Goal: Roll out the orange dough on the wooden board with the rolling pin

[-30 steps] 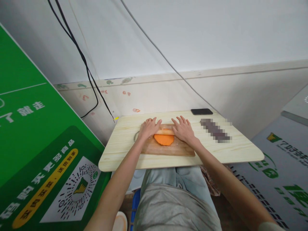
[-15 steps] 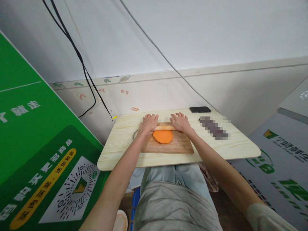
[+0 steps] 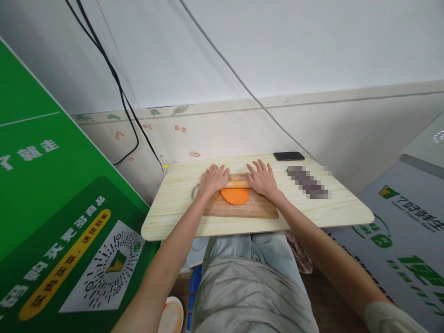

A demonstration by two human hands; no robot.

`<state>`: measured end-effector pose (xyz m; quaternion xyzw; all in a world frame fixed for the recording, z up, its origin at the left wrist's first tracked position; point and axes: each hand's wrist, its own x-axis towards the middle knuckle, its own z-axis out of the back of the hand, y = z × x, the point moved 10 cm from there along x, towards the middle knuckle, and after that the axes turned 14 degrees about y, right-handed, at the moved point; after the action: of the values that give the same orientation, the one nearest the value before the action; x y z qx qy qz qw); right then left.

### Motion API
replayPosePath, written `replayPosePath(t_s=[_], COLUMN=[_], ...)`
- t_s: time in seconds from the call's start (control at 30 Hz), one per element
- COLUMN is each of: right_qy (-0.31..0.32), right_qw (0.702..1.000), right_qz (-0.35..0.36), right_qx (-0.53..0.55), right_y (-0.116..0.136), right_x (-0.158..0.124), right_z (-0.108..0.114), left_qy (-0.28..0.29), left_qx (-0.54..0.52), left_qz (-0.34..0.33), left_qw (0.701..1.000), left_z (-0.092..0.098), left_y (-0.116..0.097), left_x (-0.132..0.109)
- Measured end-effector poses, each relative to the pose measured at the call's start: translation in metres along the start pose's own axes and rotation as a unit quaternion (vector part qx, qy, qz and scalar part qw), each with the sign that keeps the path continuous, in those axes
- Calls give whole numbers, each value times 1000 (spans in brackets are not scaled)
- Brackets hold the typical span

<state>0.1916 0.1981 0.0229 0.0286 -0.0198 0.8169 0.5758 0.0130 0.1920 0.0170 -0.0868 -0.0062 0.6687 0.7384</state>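
Note:
A light wooden rolling pin point(image 3: 239, 184) lies crosswise over the far edge of a flat, rounded orange sheet of dough point(image 3: 236, 196). Beneath them is a brown wooden cutting board point(image 3: 255, 210). My left hand point(image 3: 215, 179) presses palm-down on the pin's left end, fingers stretched forward. On its right end rests the palm of my right hand point(image 3: 262, 179), with fingers spread and raised. Neither hand is wrapped round the pin, and both its ends are hidden under my palms. The part of the dough nearer me is uncovered.
The board lies on a pale wood-grain table point(image 3: 166, 208), with a metal loop handle point(image 3: 194, 192) at its left. A black phone point(image 3: 289, 156) and a blurred-out item point(image 3: 308, 181) lie at the right. A green panel point(image 3: 69, 185) stands left; cables hang along the wall.
The pin and my hands have come slightly toward me over the dough. My right hand's fingers are lifted and spread wider. The view has shifted a little.

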Motion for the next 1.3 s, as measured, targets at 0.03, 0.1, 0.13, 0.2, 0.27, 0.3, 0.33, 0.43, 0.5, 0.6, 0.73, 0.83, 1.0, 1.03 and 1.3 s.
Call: replayPosePath(t_s=[0.03, 0.1, 0.13, 0.2, 0.27, 0.3, 0.33, 0.43, 0.5, 0.6, 0.73, 0.83, 1.0, 1.03, 1.3], right_qy=[-6, -13, -13, -12, -18, -25, -34, -58, -70, -93, -122, -135, -158, -155, -63], right_qw=[1000, 1000, 1000, 1000, 1000, 999, 999, 998, 997, 994, 990, 988, 983, 984, 996], right_qz=[3, 5, 5, 5, 12, 18, 25, 37, 42, 53, 62, 68, 78, 76, 61], right_qx=[-4, -8, -9, -10, -9, -8, -7, -1, 3, 4, 20, 37, 52, 51, 23], right_y=[2, 6, 7, 10, 15, 18, 20, 26, 29, 33, 36, 36, 37, 36, 29], right_x=[-5, -14, -19, -29, -41, -47, -54, -73, -85, -102, -121, -132, -145, -145, -97], right_z=[1, 1, 0, -1, -1, 0, 1, 4, 4, 3, 3, 1, -1, -1, -1], left_qy=[-7, -24, -34, -58, -82, -90, -95, -111, -131, -155, -177, -189, -201, -197, -121], left_qx=[-4, -6, -4, -4, -5, -4, -3, -3, -4, -7, -29, -35, -34, -34, -26], left_qz=[4, 10, 12, 20, 21, 16, 8, -13, -18, -41, -61, -59, -67, -66, -44], left_qw=[1000, 1000, 999, 998, 996, 996, 995, 994, 991, 987, 982, 980, 977, 978, 991], left_z=[1, 1, 0, -1, -4, -6, -9, -17, -21, -27, -31, -31, -32, -33, -29], left_y=[-1, -4, -5, -6, -7, -8, -9, -13, -14, -19, -22, -24, -26, -25, -17], left_x=[-5, -16, -21, -30, -41, -46, -51, -68, -80, -96, -115, -126, -136, -135, -92])
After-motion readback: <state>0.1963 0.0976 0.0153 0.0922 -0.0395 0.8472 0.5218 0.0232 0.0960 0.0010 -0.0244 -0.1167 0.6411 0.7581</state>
